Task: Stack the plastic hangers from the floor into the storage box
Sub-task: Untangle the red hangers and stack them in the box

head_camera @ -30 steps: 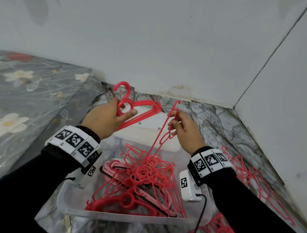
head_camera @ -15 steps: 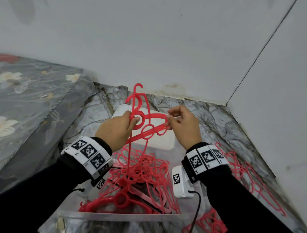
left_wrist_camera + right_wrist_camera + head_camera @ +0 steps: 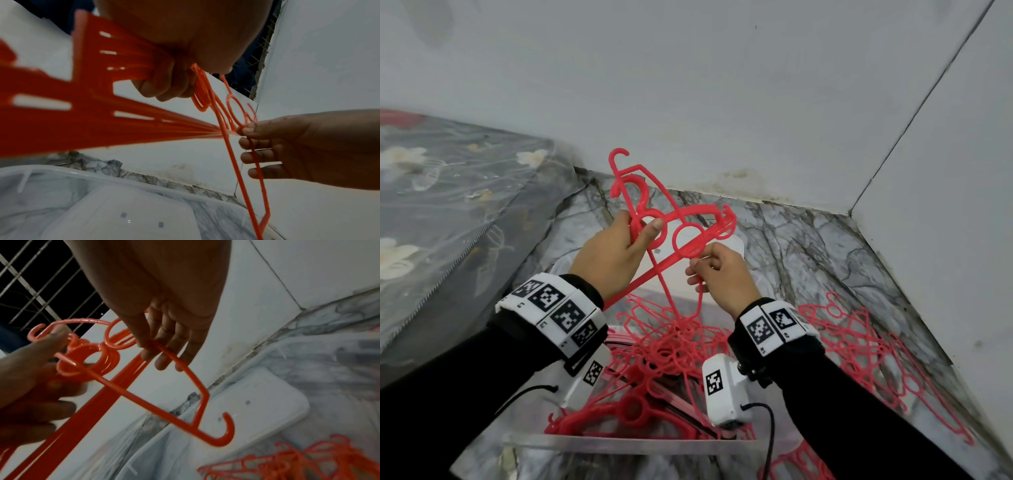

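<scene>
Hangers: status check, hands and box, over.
Left hand grips thick hanger bundle. Right hand pinches thin hanger, threaded through the bundle. Storage box below, part filled, tangled.

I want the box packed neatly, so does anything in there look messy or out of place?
Yes. The hangers in the storage box lie in a tangled heap, hooks and loops crossing at all angles, not stacked flat. More hangers still lie spread on the floor to its right.
</scene>
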